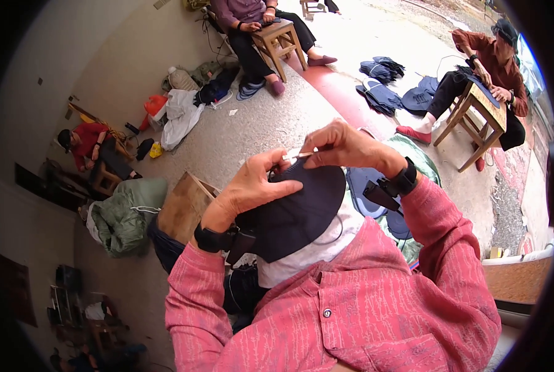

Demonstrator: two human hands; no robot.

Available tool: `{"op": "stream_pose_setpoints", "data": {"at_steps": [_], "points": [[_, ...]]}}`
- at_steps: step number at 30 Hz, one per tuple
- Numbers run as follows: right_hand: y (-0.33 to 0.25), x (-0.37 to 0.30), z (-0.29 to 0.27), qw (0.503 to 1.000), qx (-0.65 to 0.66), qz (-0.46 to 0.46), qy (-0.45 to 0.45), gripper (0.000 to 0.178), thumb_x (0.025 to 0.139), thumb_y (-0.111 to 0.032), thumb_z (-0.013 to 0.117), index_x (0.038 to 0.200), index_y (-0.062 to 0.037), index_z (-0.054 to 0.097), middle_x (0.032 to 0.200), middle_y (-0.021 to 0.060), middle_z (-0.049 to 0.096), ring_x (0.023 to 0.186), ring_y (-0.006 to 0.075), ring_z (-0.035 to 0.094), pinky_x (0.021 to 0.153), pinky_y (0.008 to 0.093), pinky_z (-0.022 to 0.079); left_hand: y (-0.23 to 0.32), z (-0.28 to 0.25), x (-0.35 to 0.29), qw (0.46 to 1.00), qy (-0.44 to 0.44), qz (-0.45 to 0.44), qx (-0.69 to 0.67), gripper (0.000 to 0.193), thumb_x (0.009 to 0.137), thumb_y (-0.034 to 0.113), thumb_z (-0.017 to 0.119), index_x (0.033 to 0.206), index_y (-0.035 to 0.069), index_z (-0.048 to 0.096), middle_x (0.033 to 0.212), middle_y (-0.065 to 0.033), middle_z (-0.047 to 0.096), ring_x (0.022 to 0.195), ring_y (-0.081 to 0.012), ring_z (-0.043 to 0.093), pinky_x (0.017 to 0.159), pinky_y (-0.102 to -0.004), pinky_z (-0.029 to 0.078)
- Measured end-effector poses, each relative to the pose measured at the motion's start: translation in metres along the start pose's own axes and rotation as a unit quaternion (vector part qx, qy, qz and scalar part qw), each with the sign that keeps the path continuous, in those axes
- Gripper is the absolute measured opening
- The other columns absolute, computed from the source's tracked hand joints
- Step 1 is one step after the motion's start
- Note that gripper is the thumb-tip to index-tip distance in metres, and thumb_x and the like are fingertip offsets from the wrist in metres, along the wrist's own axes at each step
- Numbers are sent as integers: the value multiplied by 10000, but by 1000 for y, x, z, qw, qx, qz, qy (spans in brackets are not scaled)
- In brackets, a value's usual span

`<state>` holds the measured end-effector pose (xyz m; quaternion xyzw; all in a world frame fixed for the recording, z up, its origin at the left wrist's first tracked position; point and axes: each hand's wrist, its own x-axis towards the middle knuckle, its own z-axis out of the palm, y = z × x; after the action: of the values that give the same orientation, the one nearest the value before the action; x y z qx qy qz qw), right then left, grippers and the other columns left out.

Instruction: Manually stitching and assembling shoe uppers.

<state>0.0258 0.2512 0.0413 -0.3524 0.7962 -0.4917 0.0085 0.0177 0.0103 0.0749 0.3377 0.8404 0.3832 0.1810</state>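
Keeping the dark fabric piece (pixel 301 208), held above the far edge of the white cloth (pixel 345 240), taut should help, the left hand (pixel 243 187) curled round it loosely, the right hand (pixel 345 146) pinching its rim, finer details unclear.

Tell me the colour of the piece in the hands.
The piece looks near black, best seen in the head view.
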Motion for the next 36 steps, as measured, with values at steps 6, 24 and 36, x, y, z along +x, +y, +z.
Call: {"op": "stream_pose_setpoints", "data": {"at_steps": [6, 24, 36], "points": [[-15, -4, 35, 941, -127, -89, 301, 179, 875, -125, 632, 1040, -60, 606, 993, 104, 585, 895, 282, 611, 740, 348, 472, -1, 29, -24, 920, 212, -20, -330, 147, 879, 41, 635, 1006, 21, 566, 940, -28, 634, 866, -84, 592, 798, -221, 496], [-33, -60, 76, 993, -109, -1, 45, 102, 880, -100, 571, 932, -11, 578, 861, 157, 609, 787, 360, 617, 651, 418, 494, -29, 53, -71, 921, 122, -162, -332, 212, 877, 156, 680, 987, -26, 688, 865, -17, 684, 737, -63, 608, 684, -200, 492], [-29, -74, 85, 982, -139, -3, 126, 105, 839, -55, 601, 942, -60, 622, 839, 105, 586, 724, 333, 621, 605, 417, 499, -24, 77, -60, 853, 276, -105, -430, 196, 894, 120, 658, 1018, -31, 674, 919, -56, 694, 756, -82, 621, 690, -213, 506]]}}
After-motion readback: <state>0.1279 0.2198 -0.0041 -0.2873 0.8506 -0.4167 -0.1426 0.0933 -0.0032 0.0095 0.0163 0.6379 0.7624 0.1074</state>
